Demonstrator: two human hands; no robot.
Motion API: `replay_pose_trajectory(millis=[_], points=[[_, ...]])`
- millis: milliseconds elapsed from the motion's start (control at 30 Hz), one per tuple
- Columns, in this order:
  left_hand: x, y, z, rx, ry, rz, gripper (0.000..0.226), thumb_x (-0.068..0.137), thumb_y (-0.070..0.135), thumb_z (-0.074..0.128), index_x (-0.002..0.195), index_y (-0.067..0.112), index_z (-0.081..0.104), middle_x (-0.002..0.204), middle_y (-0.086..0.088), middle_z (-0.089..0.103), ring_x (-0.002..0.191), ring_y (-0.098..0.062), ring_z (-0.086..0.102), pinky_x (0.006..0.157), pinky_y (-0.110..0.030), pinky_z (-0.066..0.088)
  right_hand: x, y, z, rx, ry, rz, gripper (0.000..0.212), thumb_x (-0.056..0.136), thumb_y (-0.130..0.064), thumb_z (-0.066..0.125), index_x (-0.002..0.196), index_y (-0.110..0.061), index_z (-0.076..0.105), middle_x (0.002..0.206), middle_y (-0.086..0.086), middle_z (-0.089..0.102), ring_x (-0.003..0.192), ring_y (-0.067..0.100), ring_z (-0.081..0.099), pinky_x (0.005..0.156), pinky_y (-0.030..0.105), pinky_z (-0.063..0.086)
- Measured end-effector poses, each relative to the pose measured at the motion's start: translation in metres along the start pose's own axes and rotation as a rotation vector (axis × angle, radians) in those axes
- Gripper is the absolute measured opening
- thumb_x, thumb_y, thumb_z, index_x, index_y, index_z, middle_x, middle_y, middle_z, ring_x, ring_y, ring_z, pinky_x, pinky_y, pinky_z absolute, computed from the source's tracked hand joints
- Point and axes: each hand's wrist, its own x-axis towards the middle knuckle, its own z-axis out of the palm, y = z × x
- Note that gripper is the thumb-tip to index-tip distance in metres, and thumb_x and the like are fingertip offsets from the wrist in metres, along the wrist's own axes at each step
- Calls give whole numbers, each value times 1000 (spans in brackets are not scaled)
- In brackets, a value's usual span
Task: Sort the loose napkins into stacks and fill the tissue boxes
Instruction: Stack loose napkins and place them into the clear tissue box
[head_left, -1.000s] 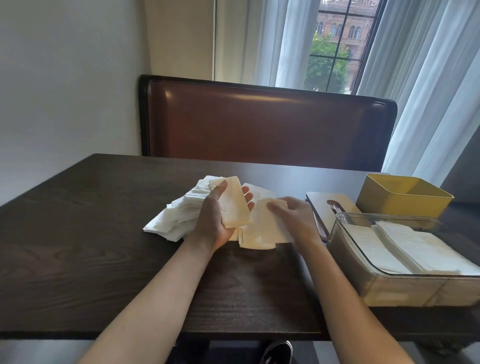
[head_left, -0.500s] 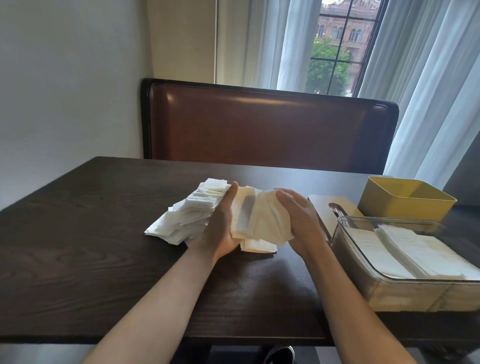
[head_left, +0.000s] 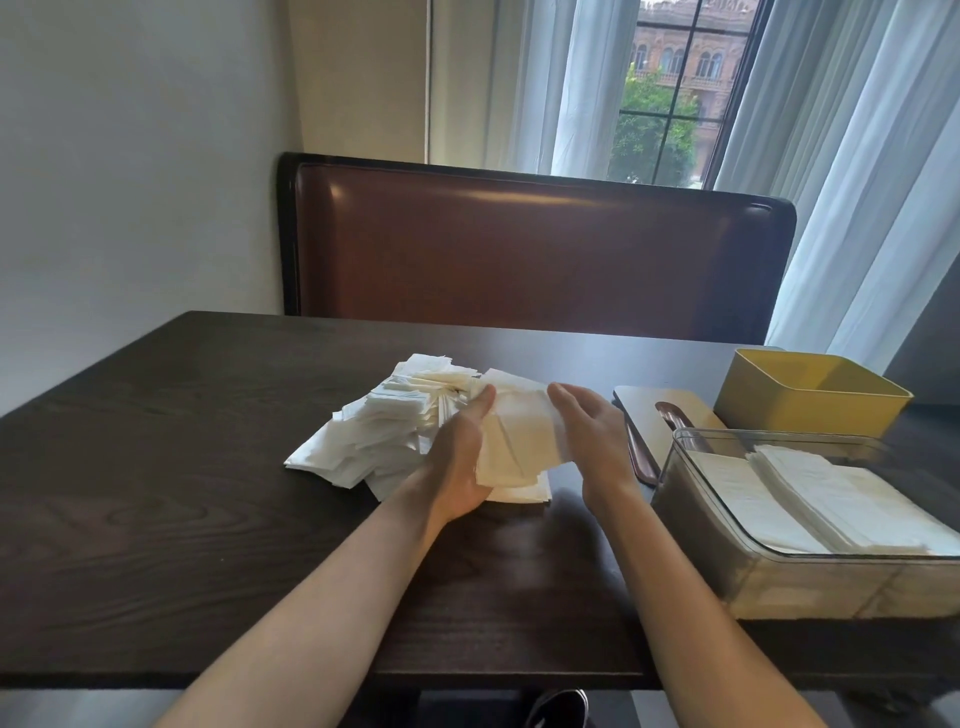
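Left hand (head_left: 460, 460) just left of frame centre: palm cupped under and against the left edge of a small stack of folded napkins (head_left: 514, 441), thumb up along that edge, so it grips the stack from the side. Right hand (head_left: 589, 434) on the stack's right edge, fingers fairly straight and together, pressing flat against the paper rather than curling round it; the two hands sit either side of the stack, squaring it. Stack is cream-white, soft matte paper, rectangular, creased, sitting on a few more flat napkins (head_left: 519, 493) on the table. Directly left of the left hand: loose napkin pile (head_left: 384, 436), white, fanned and uneven, edges sticking out at mixed angles. Table (head_left: 156, 493) is dark wood with visible grain, matte. Right side of frame: clear plastic tissue box (head_left: 779, 587), rectangular with rounded corners, two rows of folded white napkins inside. Behind it a yellow box (head_left: 810, 395), open top, smooth walls; can't tell what's in it. Between these and the hands, a flat light wooden lid (head_left: 649, 410) with a dark oval slot, lying on the table. Far side: brown leather-look bench back (head_left: 519, 249), glossy, dark frame. Upper right: sheer white curtains (head_left: 857, 156) over a window. No readable labels or writing anywhere.
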Motion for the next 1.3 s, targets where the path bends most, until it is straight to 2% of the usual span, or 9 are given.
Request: replay_pose_trajectory(millis=[133,300,467,633,767,867,1000,1200,1300], points=[[3,-1,-1,-89,63,120,56,101,57,42,136,16,58,125,-13,69,111,-31,68,82,-40,57,-5,-4,2,60,-52,29,8,92,-17,67,99,-20,70,96,2,67,84,15,61,52,15,48],[1,-2,-1,-109,13,180,62,97,66,38,124,16,63,113,-14,68,99,-27,66,81,-40,54,-8,-5,5,126,-171,35,17,92,-15,68,109,-17,69,96,-3,71,83,17,69,58,22,55],[-3,-1,-2,-152,-43,194,40,104,38,47,89,18,79,92,-9,73,81,-23,71,78,-39,54,-8,-3,6,88,-255,32,10,91,-9,68,99,-6,74,95,3,71,79,14,71,58,24,57],[-2,2,-5,-140,73,115,40,107,33,39,109,8,70,98,-11,75,89,-26,71,83,-41,54,-7,-3,6,-52,-180,15,26,97,-28,61,85,-11,77,75,0,70,59,7,58,50,19,46],[3,10,-16,-287,98,156,45,107,36,36,127,5,62,120,-15,71,111,-30,69,95,-47,54,7,12,-2,-298,28,-6,25,97,-29,60,107,-11,73,103,2,72,86,9,62,80,29,55],[2,15,-20,-434,63,133,46,100,31,48,135,2,58,127,-17,67,106,-32,71,88,-46,56,14,27,3,-674,-103,17,41,94,-35,63,129,-15,63,133,6,61,120,23,54,105,39,42],[0,18,-23,-505,9,113,43,93,32,53,128,7,60,118,-16,66,93,-29,67,87,-41,53,16,28,12,-1037,-266,29,48,95,-54,51,134,-28,57,143,2,51,132,29,38,102,39,31],[1,17,-22,-477,57,119,33,97,28,50,109,0,65,99,-14,69,76,-21,60,75,-33,48,22,28,14,-1110,-305,9,65,90,-65,50,143,-28,45,144,3,48,134,29,37,105,39,31],[4,16,-26,-455,99,125,31,94,27,53,111,3,64,100,-13,69,75,-20,62,68,-33,50,26,29,13,-1069,-344,29,53,86,-68,55,126,-35,60,128,-2,61,121,24,50,98,39,36]])
